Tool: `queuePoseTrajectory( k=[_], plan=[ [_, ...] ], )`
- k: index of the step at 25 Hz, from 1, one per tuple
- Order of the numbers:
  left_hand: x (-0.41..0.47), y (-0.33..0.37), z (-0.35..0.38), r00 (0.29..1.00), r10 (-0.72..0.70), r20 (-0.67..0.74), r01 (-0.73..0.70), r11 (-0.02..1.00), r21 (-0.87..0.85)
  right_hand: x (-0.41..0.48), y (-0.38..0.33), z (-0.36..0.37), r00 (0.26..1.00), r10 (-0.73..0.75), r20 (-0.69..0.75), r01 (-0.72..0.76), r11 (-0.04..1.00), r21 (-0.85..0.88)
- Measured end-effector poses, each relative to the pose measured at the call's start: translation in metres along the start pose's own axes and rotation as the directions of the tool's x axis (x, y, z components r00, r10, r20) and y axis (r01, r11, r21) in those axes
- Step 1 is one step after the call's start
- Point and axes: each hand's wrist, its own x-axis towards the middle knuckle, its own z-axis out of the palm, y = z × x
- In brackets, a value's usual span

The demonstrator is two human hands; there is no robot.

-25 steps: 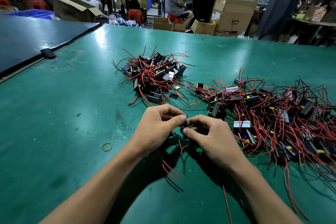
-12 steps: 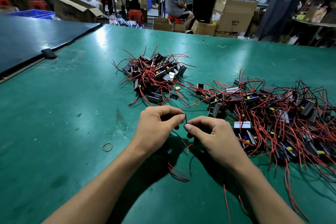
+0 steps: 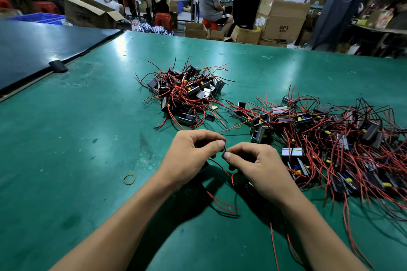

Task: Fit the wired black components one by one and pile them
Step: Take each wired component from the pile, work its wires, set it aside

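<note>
My left hand (image 3: 190,154) and my right hand (image 3: 257,166) meet thumb to thumb above the green table (image 3: 66,149). Both pinch a thin black wire (image 3: 225,149) between thumb and forefinger. Red and black wire ends (image 3: 222,203) trail down from under the hands; the component they belong to is mostly hidden beneath my palms. A small pile of wired black components (image 3: 187,92) lies beyond the hands. A larger, looser heap of them (image 3: 330,138) spreads out to the right.
A yellow rubber band (image 3: 129,179) lies left of my left wrist, another (image 3: 237,125) between the piles. A dark blue panel (image 3: 33,46) covers the far left. Cardboard boxes (image 3: 282,20) and several seated people are beyond the table's far edge.
The hands have drawn slightly apart and lifted a little, and the wire ends below them have shifted toward me. Both piles are unchanged.
</note>
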Motion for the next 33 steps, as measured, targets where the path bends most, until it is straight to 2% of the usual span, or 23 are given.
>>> queuePoseTrajectory(
  k=[7, 9, 12, 15, 17, 22, 28, 30, 33],
  plan=[
    [-0.001, -0.002, -0.001, 0.999, 0.008, 0.036, -0.009, 0.999, 0.041, -0.001, 0.001, -0.002, 0.999, 0.04, 0.018, -0.039, 0.999, -0.011],
    [-0.001, -0.002, 0.0, 0.997, 0.045, 0.056, -0.051, 0.993, 0.108, -0.001, 0.001, -0.001, 1.0, -0.008, -0.029, 0.007, 1.0, -0.015],
    [-0.002, -0.003, 0.003, 0.988, 0.126, 0.089, -0.143, 0.965, 0.218, -0.001, 0.0, 0.001, 0.976, -0.134, -0.173, 0.127, 0.99, -0.053],
    [-0.003, -0.004, 0.004, 0.981, 0.17, 0.089, -0.188, 0.942, 0.276, 0.0, 0.0, 0.002, 0.944, -0.272, -0.187, 0.236, 0.952, -0.195],
    [-0.003, -0.004, 0.004, 0.975, 0.205, 0.091, -0.223, 0.925, 0.309, 0.001, 0.002, 0.001, 0.941, -0.285, -0.184, 0.238, 0.941, -0.242],
    [-0.004, -0.001, 0.004, 0.959, 0.261, 0.107, -0.282, 0.885, 0.37, 0.001, 0.002, 0.002, 0.972, -0.178, -0.155, 0.142, 0.966, -0.217],
    [-0.002, 0.004, 0.0, 0.984, 0.134, 0.118, -0.168, 0.921, 0.353, 0.0, -0.004, -0.001, 0.991, -0.054, -0.12, 0.039, 0.992, -0.119],
    [-0.004, 0.007, 0.0, 0.979, 0.16, 0.127, -0.197, 0.905, 0.377, 0.001, -0.005, -0.004, 0.997, -0.01, -0.073, 0.005, 0.998, -0.068],
    [-0.006, 0.009, -0.001, 0.952, 0.263, 0.155, -0.305, 0.84, 0.448, 0.005, -0.004, -0.006, 0.995, 0.086, 0.043, -0.091, 0.989, 0.113]
  ],
)
